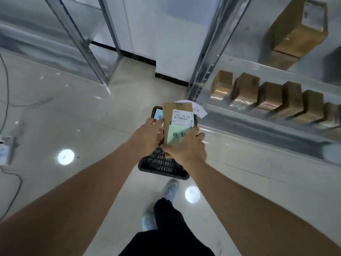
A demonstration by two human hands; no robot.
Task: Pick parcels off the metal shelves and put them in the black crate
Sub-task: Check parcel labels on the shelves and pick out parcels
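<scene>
Nearest you, your black trousers (167, 235) and pale shoes (170, 189) stand on the glossy tiled floor (73, 117), with both bare forearms reaching forward over them. Your right hand (186, 146) has its grip curled round the near end of a brown cardboard parcel (168, 115), thumb on its left edge and fingers wrapped over its right side, covering part of a green handwritten slip (177, 134) stuck to its face. Your left hand (147, 133) has its grip closed against the parcel's left edge, fingers bent along it. A white barcode label (182, 118) sits above the green slip. The parcel is held in the air over the black crate (162, 168), which stands on the floor just ahead of your feet; its slatted bottom shows under your hands, and a pale blue printed item (158, 115) lies at its far left corner. A white slip (198, 109) shows just past the parcel's far right corner. To your right, the metal shelves (258, 124) carry a row of small brown boxes (267, 97) on the lower level, and a larger taped box (297, 30) sits on the level above. Farther off to the left stand bare metal shelf posts (77, 39) in front of a white wall (166, 34), and a cable (7, 100) trails along the floor at the left edge.
</scene>
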